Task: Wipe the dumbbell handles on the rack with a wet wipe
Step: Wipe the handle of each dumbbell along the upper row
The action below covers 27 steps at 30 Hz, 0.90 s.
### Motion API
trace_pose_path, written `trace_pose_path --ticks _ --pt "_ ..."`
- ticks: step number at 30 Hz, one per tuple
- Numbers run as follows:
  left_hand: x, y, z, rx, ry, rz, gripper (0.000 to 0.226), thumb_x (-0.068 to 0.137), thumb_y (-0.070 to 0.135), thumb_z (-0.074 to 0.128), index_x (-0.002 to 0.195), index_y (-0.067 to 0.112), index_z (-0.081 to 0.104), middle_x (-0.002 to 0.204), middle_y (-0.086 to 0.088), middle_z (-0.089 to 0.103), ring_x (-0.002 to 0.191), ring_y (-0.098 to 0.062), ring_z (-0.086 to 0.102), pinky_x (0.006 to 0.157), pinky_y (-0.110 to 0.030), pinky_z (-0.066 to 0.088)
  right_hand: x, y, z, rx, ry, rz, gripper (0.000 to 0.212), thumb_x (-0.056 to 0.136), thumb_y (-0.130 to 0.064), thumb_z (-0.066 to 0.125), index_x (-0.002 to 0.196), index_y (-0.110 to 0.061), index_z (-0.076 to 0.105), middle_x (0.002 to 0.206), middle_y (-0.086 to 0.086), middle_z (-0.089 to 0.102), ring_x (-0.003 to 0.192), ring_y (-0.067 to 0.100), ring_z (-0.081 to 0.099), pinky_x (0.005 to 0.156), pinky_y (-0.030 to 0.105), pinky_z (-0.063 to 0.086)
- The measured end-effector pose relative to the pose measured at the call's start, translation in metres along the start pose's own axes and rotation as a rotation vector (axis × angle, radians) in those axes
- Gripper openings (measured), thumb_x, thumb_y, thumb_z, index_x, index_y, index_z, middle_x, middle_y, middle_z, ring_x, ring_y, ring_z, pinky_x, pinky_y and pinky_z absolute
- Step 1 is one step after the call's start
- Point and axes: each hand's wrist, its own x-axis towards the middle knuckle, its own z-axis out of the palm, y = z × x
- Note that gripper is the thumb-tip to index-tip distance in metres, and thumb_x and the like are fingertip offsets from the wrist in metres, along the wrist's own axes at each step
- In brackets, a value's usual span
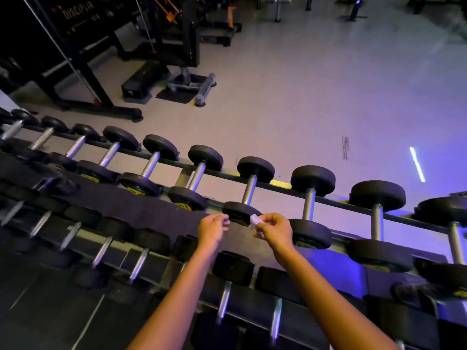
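A tiered dumbbell rack (283, 183) runs from upper left to lower right, holding rows of black dumbbells with silver handles. My right hand (274, 229) pinches a small crumpled white wet wipe (254, 219) just in front of one upper-row dumbbell, whose silver handle (249, 189) lies above it. My left hand (212, 228) hovers a short way left of the wipe with its fingers curled; whether it holds anything I cannot tell. Both hands hang above the rack's dark middle shelf. A lower-row handle (223, 301) lies between my forearms.
Beyond the rack is a pale gym floor (316, 97) lit purple on the right. Black weight machines (83, 72) and a bench base (192, 84) stand at the upper left. More dumbbells fill the rack's lower right end (379, 251).
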Motion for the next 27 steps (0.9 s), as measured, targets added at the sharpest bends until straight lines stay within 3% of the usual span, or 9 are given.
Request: trace_pose_path --ticks 4,6,9,12,14,17,21,24,27 --pt "0.028 0.018 0.011 0.042 -0.022 0.021 0.019 0.094 0.015 0.052 0.090 0.011 0.070 0.091 -0.007 0.069 0.077 -0.016 0.062 0.061 -0.025 0.043 0.025 -0.007 0.004 -0.046 0.035 -0.010 0.013 0.084 -0.014 0.073 0.090 -0.006 0.065 0.083 0.006 0.067 0.081 0.021 0.068 0.070 0.029 0.059" --pt "0.046 0.027 0.019 0.075 -0.014 0.027 0.019 0.093 0.018 0.052 0.081 0.018 0.067 0.095 -0.007 0.068 0.088 -0.021 0.061 0.074 -0.032 0.047 0.041 -0.010 0.007 -0.082 0.040 -0.017 0.009 0.085 -0.009 0.070 0.091 -0.007 0.064 0.086 0.007 0.065 0.083 0.024 0.068 0.073 0.034 0.060" --pt "0.070 0.037 0.033 0.149 0.028 0.010 0.018 0.094 0.021 0.049 0.083 0.019 0.064 0.104 -0.012 0.065 0.094 -0.029 0.059 0.086 -0.039 0.049 0.069 -0.014 0.014 -0.129 0.100 -0.034 0.005 0.086 -0.009 0.068 0.087 -0.010 0.063 0.087 0.009 0.066 0.078 0.023 0.067 0.065 0.032 0.059" --pt "0.093 0.044 0.050 0.222 0.048 -0.041 0.027 0.097 0.020 0.046 0.112 0.006 0.064 0.111 -0.012 0.061 0.100 -0.029 0.055 0.080 -0.031 0.041 0.098 -0.016 0.022 -0.223 0.173 -0.089 0.006 0.083 -0.013 0.070 0.082 -0.011 0.064 0.082 0.005 0.066 0.078 0.019 0.063 0.069 0.032 0.056" --pt "0.104 0.045 0.062 0.266 0.022 -0.111 0.035 0.099 0.022 0.042 0.121 0.000 0.059 0.115 -0.015 0.059 0.103 -0.030 0.054 0.080 -0.032 0.040 0.111 -0.017 0.027 -0.256 0.185 -0.105 0.010 0.084 -0.016 0.071 0.078 -0.013 0.063 0.078 0.005 0.065 0.076 0.021 0.064 0.069 0.033 0.055" --pt "0.117 0.038 0.076 0.328 0.014 -0.171 0.041 0.100 0.028 0.039 0.122 -0.002 0.058 0.126 -0.019 0.058 0.115 -0.036 0.054 0.091 -0.040 0.044 0.129 -0.014 0.033 -0.327 0.212 -0.114 0.011 0.087 -0.016 0.069 0.078 -0.016 0.062 0.077 0.005 0.065 0.074 0.019 0.063 0.068 0.031 0.054" --pt "0.125 0.022 0.084 0.414 0.154 -0.120 0.043 0.098 0.034 0.037 0.108 0.004 0.066 0.116 -0.017 0.063 0.102 -0.034 0.058 0.076 -0.036 0.040 0.140 -0.007 0.043 -0.405 0.189 -0.129 0.010 0.089 -0.020 0.066 0.082 -0.013 0.063 0.078 0.002 0.064 0.071 0.010 0.058 0.064 0.020 0.048" --pt "0.128 0.019 0.086 0.405 0.193 -0.075 0.045 0.098 0.034 0.035 0.111 0.004 0.067 0.120 -0.017 0.061 0.105 -0.036 0.056 0.083 -0.039 0.042 0.138 -0.005 0.048 -0.466 0.134 -0.150 0.012 0.090 -0.020 0.065 0.091 -0.008 0.067 0.083 0.002 0.064 0.067 0.002 0.053 0.056 0.006 0.039" --pt "0.129 0.020 0.086 0.425 0.200 -0.073 0.045 0.099 0.033 0.035 0.116 0.004 0.064 0.124 -0.019 0.059 0.112 -0.039 0.053 0.087 -0.040 0.041 0.133 0.003 0.051 -0.472 0.086 -0.135 0.017 0.087 -0.027 0.068 0.083 -0.011 0.073 0.081 0.008 0.072 0.069 0.016 0.061 0.061 0.017 0.043"
